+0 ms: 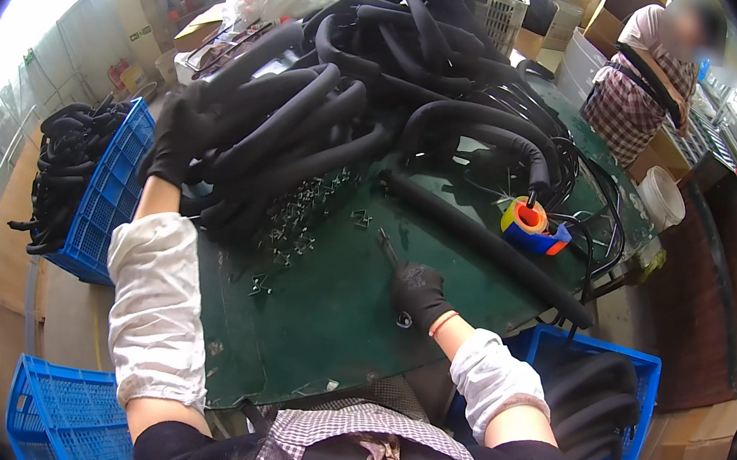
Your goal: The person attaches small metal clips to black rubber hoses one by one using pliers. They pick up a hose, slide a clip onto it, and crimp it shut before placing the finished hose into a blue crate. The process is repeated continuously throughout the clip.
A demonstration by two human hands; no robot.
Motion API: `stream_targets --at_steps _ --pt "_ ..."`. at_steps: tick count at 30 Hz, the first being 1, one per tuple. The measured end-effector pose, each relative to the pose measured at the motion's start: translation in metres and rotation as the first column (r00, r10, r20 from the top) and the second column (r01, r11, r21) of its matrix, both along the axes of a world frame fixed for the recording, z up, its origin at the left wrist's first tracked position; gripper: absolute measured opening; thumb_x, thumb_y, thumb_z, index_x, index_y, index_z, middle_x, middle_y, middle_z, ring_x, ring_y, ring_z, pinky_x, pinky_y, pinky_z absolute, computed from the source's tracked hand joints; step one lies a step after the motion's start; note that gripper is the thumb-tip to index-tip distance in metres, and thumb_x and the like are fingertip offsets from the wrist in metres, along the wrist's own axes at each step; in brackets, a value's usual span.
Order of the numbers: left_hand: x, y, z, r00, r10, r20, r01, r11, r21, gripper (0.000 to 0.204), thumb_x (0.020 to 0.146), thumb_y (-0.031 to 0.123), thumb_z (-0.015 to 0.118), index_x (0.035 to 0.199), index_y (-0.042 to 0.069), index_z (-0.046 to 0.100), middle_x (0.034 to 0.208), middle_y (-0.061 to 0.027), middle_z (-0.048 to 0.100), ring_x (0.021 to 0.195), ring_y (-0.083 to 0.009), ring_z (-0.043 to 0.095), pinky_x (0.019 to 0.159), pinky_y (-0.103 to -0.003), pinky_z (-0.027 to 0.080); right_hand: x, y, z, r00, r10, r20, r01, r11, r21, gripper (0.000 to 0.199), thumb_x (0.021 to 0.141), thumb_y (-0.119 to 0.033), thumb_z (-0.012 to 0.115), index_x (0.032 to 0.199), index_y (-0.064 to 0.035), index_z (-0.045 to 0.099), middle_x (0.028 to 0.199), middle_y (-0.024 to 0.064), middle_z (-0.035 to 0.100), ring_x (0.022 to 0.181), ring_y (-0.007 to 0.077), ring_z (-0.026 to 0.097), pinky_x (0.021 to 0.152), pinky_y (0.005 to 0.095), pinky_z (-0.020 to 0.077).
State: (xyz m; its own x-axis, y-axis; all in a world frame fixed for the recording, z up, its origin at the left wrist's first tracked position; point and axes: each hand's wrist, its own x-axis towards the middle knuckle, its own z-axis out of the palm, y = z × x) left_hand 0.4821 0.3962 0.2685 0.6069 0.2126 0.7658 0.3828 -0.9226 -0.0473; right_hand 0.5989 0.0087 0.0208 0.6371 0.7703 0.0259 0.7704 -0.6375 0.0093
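Checked apron cloth covers the wearer's chest at the near edge of a green table. On the left, a blue crate full of black tubing stands farther off than a second blue crate. The left hand, black-gloved, with a white sleeve cover on its forearm, lies against the left side of a big heap of black foam tubes; glove and tubes blend, so I cannot tell whether the fingers grip one. The heap fills the table's far part, with small metal clips scattered along its near side. Farther right, the right hand, also black-gloved, is closed around a slim tool, its tip pointing far and left. Beyond, a straight black tube slants toward the near right, just beside an orange tape roll in a blue dispenser. Near right, a blue basket holds more tubes; far right, a white bucket stands near a co-worker.
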Motion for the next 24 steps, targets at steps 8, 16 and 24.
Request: stream_targets --at_steps 8,16,24 --pt "-0.191 -0.098 0.071 0.941 -0.086 0.328 0.131 0.985 -0.116 0.036 0.096 0.015 0.055 0.128 0.000 0.055 0.114 -0.0190 0.064 0.103 -0.0305 0.064 0.090 -0.035 0.050 0.011 -0.014 -0.012 0.979 0.033 -0.201 0.042 0.933 0.358 0.015 0.087 -0.015 0.052 0.096 -0.0059 0.061 0.092 0.0167 0.067 0.074 0.0337 0.067 0.060 0.0479 0.0521" --pt "-0.359 -0.229 0.008 0.556 0.052 0.830 0.750 0.399 -0.527 0.051 0.098 0.034 0.055 0.129 -0.005 0.047 0.097 -0.0115 0.061 0.083 -0.0152 0.061 0.069 -0.027 0.051 -0.103 -0.024 0.083 0.058 0.559 -0.827 0.454 0.724 0.520 0.020 0.097 -0.017 0.055 0.112 -0.0037 0.059 0.079 -0.0034 0.055 0.065 0.0026 0.048 0.057 0.0183 0.0393" --pt "-0.439 -0.287 -0.137 0.090 0.346 0.934 0.996 -0.034 -0.083 0.052 0.101 0.036 0.048 0.141 0.005 0.036 0.112 -0.0149 0.058 0.092 -0.0228 0.058 0.070 -0.036 0.056 -0.243 -0.035 0.100 -0.499 0.572 -0.651 0.224 0.811 0.541 0.030 0.098 -0.019 0.056 0.122 -0.0007 0.057 0.076 -0.0063 0.050 0.062 0.0009 0.043 0.055 0.0174 0.0359"
